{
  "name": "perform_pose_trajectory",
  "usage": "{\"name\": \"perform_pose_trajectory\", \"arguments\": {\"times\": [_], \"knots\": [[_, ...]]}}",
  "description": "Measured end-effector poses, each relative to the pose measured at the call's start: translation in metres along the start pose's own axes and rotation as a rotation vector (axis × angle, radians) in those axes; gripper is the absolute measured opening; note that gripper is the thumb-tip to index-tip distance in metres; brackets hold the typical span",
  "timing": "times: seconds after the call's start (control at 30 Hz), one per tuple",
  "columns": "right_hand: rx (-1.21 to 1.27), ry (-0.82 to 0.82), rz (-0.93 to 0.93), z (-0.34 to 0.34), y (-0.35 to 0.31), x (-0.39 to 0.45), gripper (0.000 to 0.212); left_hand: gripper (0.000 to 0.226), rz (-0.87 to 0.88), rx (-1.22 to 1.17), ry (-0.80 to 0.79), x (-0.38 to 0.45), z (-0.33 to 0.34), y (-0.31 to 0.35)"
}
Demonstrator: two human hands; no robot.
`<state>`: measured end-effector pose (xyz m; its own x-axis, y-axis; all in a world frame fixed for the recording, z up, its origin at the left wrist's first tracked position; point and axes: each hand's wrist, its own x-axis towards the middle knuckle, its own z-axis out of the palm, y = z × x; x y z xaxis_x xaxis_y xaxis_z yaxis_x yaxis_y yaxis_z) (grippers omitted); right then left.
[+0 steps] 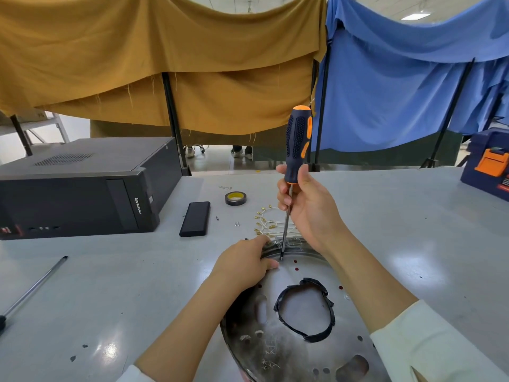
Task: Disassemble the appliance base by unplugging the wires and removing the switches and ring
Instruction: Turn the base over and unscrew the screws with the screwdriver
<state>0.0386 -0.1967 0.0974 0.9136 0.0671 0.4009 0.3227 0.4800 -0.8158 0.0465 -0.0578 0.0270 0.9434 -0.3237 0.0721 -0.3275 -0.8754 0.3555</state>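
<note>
A shiny metal appliance base [292, 348] lies on the grey table in front of me, with a black-taped central hole [304, 310]. My left hand [242, 261] grips the base's far rim. My right hand [308, 210] holds a screwdriver [297, 142] with a black and orange handle upright, fingers pinching its shaft just below the handle. The tip [281, 257] touches the base near the far rim, beside my left fingers. Loose white wires with brass terminals [265, 221] lie on the table beyond the base.
A black computer tower [80, 188] lies at the left. A black rectangular block [195, 219], a tape roll [235, 198] and small screws [237, 223] sit mid-table. A second screwdriver [33, 290] lies at the left edge. A blue and orange toolbox [490, 161] stands far right.
</note>
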Motion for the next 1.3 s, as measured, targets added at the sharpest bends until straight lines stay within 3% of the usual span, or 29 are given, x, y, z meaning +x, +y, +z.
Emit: {"name": "perform_pose_trajectory", "arguments": {"times": [0.1, 0.27, 0.43, 0.63, 0.8, 1.03, 1.17, 1.3], "knots": [[-0.027, -0.003, -0.006, 0.0026, 0.0011, 0.0002, 0.041, 0.052, 0.001, -0.010, 0.005, 0.0002, -0.0001, 0.0003], [-0.057, 0.018, -0.030, -0.0016, 0.0015, 0.0007, 0.025, 0.052, 0.003, -0.003, 0.007, 0.0003, -0.0003, 0.0011], [-0.055, -0.022, 0.001, 0.0001, 0.0021, 0.0014, 0.039, 0.053, 0.005, 0.005, 0.008, -0.0007, 0.0000, 0.0010], [-0.076, -0.016, -0.042, 0.0014, 0.0024, -0.0006, 0.024, 0.050, 0.009, -0.008, 0.013, -0.0003, 0.0000, 0.0006], [-0.036, -0.043, -0.012, 0.0016, 0.0022, 0.0005, 0.040, 0.050, 0.011, -0.009, 0.016, -0.0004, -0.0001, -0.0001], [-0.053, 0.021, -0.037, -0.0024, 0.0020, 0.0011, 0.021, 0.050, 0.008, -0.007, 0.006, 0.0001, 0.0000, 0.0004], [-0.021, -0.019, 0.001, 0.0012, 0.0018, 0.0013, 0.043, 0.051, 0.006, -0.006, 0.003, 0.0001, -0.0001, 0.0002], [-0.055, 0.002, -0.031, 0.0055, 0.0012, 0.0001, 0.037, 0.051, 0.007, -0.010, 0.003, 0.0001, 0.0001, -0.0001]]}}
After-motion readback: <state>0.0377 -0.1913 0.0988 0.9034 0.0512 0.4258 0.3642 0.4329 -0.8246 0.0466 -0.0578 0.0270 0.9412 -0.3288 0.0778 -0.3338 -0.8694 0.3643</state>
